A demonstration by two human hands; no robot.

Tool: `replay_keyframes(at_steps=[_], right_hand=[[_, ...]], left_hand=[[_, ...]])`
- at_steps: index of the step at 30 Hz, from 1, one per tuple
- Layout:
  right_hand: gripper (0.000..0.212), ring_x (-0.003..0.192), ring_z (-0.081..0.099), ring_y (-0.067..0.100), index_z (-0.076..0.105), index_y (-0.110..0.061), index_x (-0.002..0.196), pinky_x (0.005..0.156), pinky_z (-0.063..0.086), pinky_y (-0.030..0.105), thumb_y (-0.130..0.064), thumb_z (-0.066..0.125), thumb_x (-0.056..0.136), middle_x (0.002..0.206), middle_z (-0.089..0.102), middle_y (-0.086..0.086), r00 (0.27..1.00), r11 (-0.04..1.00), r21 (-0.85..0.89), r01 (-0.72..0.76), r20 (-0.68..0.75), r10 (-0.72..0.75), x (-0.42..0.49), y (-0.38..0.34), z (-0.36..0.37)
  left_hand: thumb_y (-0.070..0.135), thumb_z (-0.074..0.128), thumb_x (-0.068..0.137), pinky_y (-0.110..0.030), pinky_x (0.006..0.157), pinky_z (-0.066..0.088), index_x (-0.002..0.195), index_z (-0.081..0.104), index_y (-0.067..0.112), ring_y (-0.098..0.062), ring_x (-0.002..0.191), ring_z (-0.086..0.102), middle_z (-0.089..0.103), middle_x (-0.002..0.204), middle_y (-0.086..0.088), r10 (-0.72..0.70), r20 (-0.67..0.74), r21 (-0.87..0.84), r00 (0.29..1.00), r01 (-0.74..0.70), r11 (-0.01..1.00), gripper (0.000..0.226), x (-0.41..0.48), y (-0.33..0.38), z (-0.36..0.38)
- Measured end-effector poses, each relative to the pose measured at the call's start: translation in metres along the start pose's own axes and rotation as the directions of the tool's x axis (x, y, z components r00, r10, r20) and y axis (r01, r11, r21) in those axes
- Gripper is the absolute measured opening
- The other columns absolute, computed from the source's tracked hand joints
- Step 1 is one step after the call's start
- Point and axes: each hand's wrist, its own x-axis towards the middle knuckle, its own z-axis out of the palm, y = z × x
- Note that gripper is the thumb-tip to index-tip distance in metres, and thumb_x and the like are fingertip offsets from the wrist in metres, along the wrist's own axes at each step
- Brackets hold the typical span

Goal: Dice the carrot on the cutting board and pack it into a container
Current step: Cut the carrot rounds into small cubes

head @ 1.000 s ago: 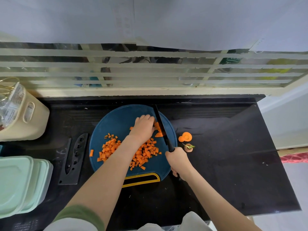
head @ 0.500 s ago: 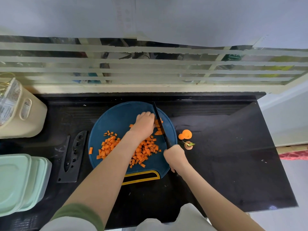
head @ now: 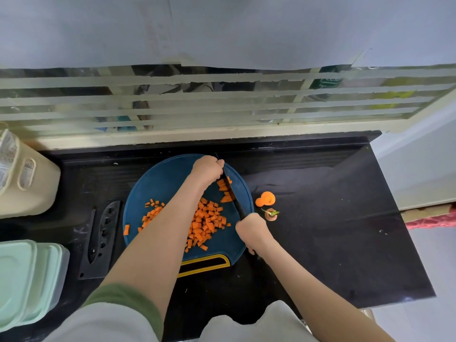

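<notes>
The right hand (head: 251, 230) grips the knife (head: 232, 191), handle hidden in its fist — the left hand (head: 207, 169), curled with its hold unclear, has shifted toward the blade tip.

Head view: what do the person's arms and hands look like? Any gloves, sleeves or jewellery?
Both the left hand and right hand are bare: no gloves, rings or watch show. The left arm has a pale grey sleeve edged with an olive-green cuff; its forearm is uncovered. The right arm is uncovered to the frame's edge, no sleeve in view.
</notes>
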Motion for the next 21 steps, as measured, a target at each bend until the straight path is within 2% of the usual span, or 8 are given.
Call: replay_keyframes(at_steps=[2, 5, 9, 13, 15, 17, 21], right_hand=[[0.008, 0.077, 0.054, 0.019, 0.048, -0.007, 0.098, 0.059, 0.044, 0.025, -0.015, 0.047, 0.096, 0.079, 0.050, 0.003, 1.000, 1.000, 0.011, 0.018, -0.006, -0.018, 0.003, 0.002, 0.002], [0.019, 0.083, 0.056, 0.019, 0.051, -0.006, 0.110, 0.064, 0.046, 0.025, -0.018, 0.051, 0.096, 0.086, 0.052, 0.002, 0.999, 1.000, 0.003, 0.024, -0.026, -0.024, 0.003, 0.005, 0.003], [0.025, 0.084, 0.055, 0.018, 0.052, -0.004, 0.117, 0.066, 0.047, 0.024, -0.020, 0.051, 0.097, 0.094, 0.053, 0.004, 0.998, 0.999, 0.003, 0.048, -0.037, -0.048, 0.004, 0.004, 0.004], [0.016, 0.067, 0.052, 0.014, 0.052, -0.005, 0.105, 0.051, 0.042, 0.022, -0.018, 0.048, 0.097, 0.077, 0.050, 0.001, 0.996, 0.993, 0.081, 0.085, -0.010, -0.084, 0.001, 0.007, -0.002], [0.010, 0.055, 0.044, 0.013, 0.051, -0.009, 0.092, 0.046, 0.037, 0.023, -0.017, 0.047, 0.096, 0.069, 0.045, 0.002, 0.993, 0.985, 0.127, 0.117, 0.001, -0.119, -0.002, 0.009, -0.007], [0.015, 0.053, 0.041, 0.012, 0.049, -0.014, 0.081, 0.045, 0.035, 0.023, -0.016, 0.047, 0.096, 0.066, 0.043, 0.002, 0.991, 0.979, 0.153, 0.132, 0.002, -0.134, -0.006, 0.011, -0.009], [0.017, 0.054, 0.043, 0.011, 0.049, -0.016, 0.079, 0.048, 0.037, 0.023, -0.016, 0.049, 0.096, 0.066, 0.043, 0.001, 0.985, 0.971, 0.167, 0.168, 0.001, -0.171, -0.012, 0.011, -0.004]], left_hand=[[0.028, 0.030, 0.104, -0.035, 0.083, 0.048, 0.077, 0.055, 0.007, -0.025, 0.080, 0.055, 0.057, 0.076, -0.008, -0.006, 0.013, 0.006, 1.000, 0.006, 1.000, 0.043, 0.000, 0.002, 0.000], [0.027, 0.029, 0.105, -0.032, 0.075, 0.042, 0.072, 0.052, 0.009, -0.024, 0.078, 0.053, 0.054, 0.072, -0.006, -0.027, 0.032, 0.026, 0.999, 0.026, 0.999, 0.044, -0.002, 0.002, 0.001], [0.027, 0.025, 0.105, -0.031, 0.072, 0.040, 0.090, 0.054, 0.005, -0.024, 0.078, 0.052, 0.054, 0.077, -0.009, -0.029, 0.039, 0.056, 0.999, 0.027, 0.998, 0.039, -0.004, 0.003, -0.001], [0.028, 0.024, 0.106, -0.035, 0.081, 0.044, 0.091, 0.052, 0.006, -0.023, 0.081, 0.051, 0.049, 0.073, -0.005, -0.017, 0.018, 0.002, 1.000, 0.017, 1.000, 0.038, -0.008, 0.002, 0.002], [0.029, 0.028, 0.105, -0.034, 0.073, 0.041, 0.088, 0.053, 0.007, -0.022, 0.079, 0.052, 0.049, 0.073, -0.004, 0.002, -0.021, -0.062, 1.000, -0.003, 0.998, 0.038, -0.011, -0.001, 0.005], [0.032, 0.031, 0.104, -0.030, 0.064, 0.038, 0.081, 0.053, 0.010, -0.019, 0.072, 0.052, 0.051, 0.071, -0.001, 0.024, -0.062, -0.160, 0.998, -0.033, 0.987, 0.039, -0.013, -0.004, 0.008], [0.031, 0.032, 0.104, -0.028, 0.061, 0.036, 0.074, 0.052, 0.014, -0.011, 0.062, 0.047, 0.051, 0.068, 0.002, 0.080, -0.108, -0.208, 0.991, -0.101, 0.973, 0.039, -0.023, -0.006, 0.006]])
